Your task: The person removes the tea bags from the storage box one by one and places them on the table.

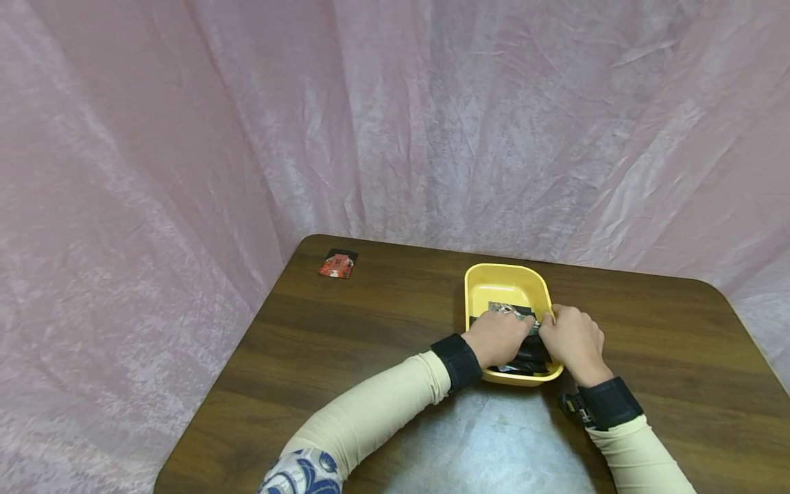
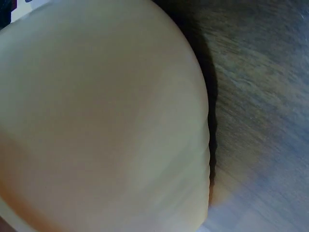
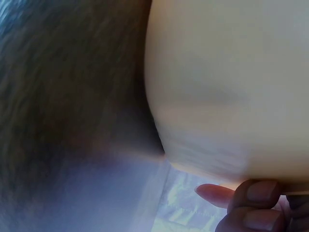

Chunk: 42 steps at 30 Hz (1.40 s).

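Note:
A yellow plastic basin [image 1: 500, 288] stands on the table, with several flat black packets [image 1: 532, 350] in its near half. Over it, my left hand [image 1: 503, 336] has its fingers bent downward at a picture-printed packet [image 1: 512, 309]; its fingertips are mostly hidden. My right hand [image 1: 574, 339] lies across the basin's right rim, thumb and forefinger close to the left thumb. Both seem to pinch the printed packet between them, though the hands cover much of it. In the right wrist view, curled fingers [image 3: 260, 208] show at the lower right. The left wrist view gives mostly blurred skin.
A small flat packet [image 1: 337, 264] with a red picture and black top lies near the table's far left corner. The brown wooden table [image 1: 382, 302] has rounded corners. Behind it hangs a pink velvet curtain [image 1: 395, 123].

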Motion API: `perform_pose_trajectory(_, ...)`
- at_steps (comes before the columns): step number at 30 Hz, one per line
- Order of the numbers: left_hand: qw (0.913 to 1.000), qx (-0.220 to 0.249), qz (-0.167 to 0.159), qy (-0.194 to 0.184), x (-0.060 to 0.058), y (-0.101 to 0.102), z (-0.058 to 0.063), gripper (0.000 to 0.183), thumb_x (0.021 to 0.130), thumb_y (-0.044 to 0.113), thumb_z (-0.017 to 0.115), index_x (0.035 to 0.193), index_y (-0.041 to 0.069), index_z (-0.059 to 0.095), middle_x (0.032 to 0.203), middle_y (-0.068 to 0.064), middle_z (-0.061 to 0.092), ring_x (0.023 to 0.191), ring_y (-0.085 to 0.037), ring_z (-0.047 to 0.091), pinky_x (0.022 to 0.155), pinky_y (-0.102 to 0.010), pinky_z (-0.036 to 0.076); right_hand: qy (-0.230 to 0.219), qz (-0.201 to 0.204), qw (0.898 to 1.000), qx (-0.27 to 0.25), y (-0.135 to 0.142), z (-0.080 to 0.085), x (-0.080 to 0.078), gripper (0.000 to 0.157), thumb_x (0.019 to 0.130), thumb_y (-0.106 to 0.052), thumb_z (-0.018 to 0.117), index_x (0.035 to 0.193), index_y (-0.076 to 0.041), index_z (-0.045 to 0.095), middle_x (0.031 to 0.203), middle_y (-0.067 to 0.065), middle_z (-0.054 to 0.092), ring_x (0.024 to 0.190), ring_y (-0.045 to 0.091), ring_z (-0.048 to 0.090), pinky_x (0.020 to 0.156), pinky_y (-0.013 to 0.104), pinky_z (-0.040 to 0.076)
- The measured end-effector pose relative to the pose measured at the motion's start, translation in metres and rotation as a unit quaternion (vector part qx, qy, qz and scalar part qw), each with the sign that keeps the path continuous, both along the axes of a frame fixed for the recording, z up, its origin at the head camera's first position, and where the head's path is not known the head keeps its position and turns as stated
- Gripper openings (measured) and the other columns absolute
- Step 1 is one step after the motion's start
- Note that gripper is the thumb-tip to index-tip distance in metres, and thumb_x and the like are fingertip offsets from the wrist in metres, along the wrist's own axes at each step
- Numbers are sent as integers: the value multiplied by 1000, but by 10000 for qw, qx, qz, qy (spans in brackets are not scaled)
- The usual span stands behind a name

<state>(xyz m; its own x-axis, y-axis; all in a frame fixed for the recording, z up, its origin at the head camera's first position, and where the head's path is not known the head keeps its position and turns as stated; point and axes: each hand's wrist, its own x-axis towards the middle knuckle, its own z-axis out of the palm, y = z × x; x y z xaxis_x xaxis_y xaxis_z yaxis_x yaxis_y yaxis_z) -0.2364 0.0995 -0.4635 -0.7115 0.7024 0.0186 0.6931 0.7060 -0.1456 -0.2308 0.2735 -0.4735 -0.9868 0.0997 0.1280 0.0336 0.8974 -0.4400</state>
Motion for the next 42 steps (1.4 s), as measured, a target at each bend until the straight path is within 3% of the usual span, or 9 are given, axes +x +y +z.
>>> perform_pose_trajectory(12, 9992, 131, 201, 327, 2, -8, 6, 23, 110, 23, 58, 132, 21, 64, 107, 6, 77, 94, -8, 75, 70, -23, 62, -21, 9, 10000, 16, 1, 0, 1, 34, 103, -23, 51, 72, -13, 63, 64, 7, 60, 61, 31, 61, 50, 38, 36)
perform_pose_trajectory(18, 9987, 408, 226, 208, 0, -16, 19, 25, 103, 22, 72, 125, 18, 62, 102, 5, 76, 88, -11, 76, 68, -23, 60, -59, -23, 10000, 10, 5, 0, 2, 35, 103, -24, 50, 71, -14, 61, 65, 7, 60, 61, 31, 62, 50, 39, 36)
perform_pose_trajectory(24, 9962, 806, 301, 156, -1, -29, 38, 27, 102, 15, 69, 127, 14, 58, 81, 5, 71, 69, -10, 71, 58, -24, 55, -43, -48, 10000, 38, 7, 0, 1, 35, 102, -25, 51, 71, -14, 62, 74, 15, 69, 67, 39, 67, 50, 41, 36)
perform_pose_trajectory(27, 9939, 932, 426, 414, 0, -37, 48, 30, 102, 14, 67, 130, 16, 58, 79, 5, 72, 68, -11, 71, 57, -26, 56, -66, -61, 10000, 33, 7, 0, 1, 34, 102, -25, 51, 73, -14, 64, 76, 15, 70, 69, 40, 68, 51, 41, 36)
perform_pose_trajectory(31, 9891, 1157, 619, 665, 0, -54, 60, 37, 98, 13, 69, 133, 23, 63, 84, 5, 77, 72, -15, 73, 60, -31, 58, -76, -70, 9999, 23, 5, 0, 2, 33, 102, -25, 51, 75, -14, 66, 75, 14, 70, 69, 39, 68, 52, 41, 37)
perform_pose_trajectory(34, 9822, 1580, 696, 736, -3, -71, 65, 30, 102, 12, 65, 129, 25, 68, 83, 4, 77, 72, -17, 73, 62, -33, 57, -76, -73, 9999, 11, 3, 1, 3, 35, 103, -25, 51, 70, -14, 61, 72, 12, 67, 67, 37, 66, 52, 40, 36)
perform_pose_trajectory(38, 9670, 2182, 735, 1087, -8, -100, 64, 18, 110, 15, 54, 116, 18, 71, 80, 0, 78, 71, -19, 74, 67, -34, 56, -40, -34, 10000, -3, 1, 1, 3, 37, 102, -24, 50, 67, -15, 57, 68, 10, 64, 65, 33, 64, 51, 39, 36)
perform_pose_trajectory(42, 9567, 2417, 903, 1343, -12, -132, 56, 19, 108, 13, 57, 115, 14, 75, 91, -2, 82, 81, -21, 77, 75, -34, 56, 19, 27, 10000, 11, -1, 1, 3, 35, 102, -24, 51, 71, -14, 63, 71, 12, 68, 66, 35, 66, 50, 39, 36)
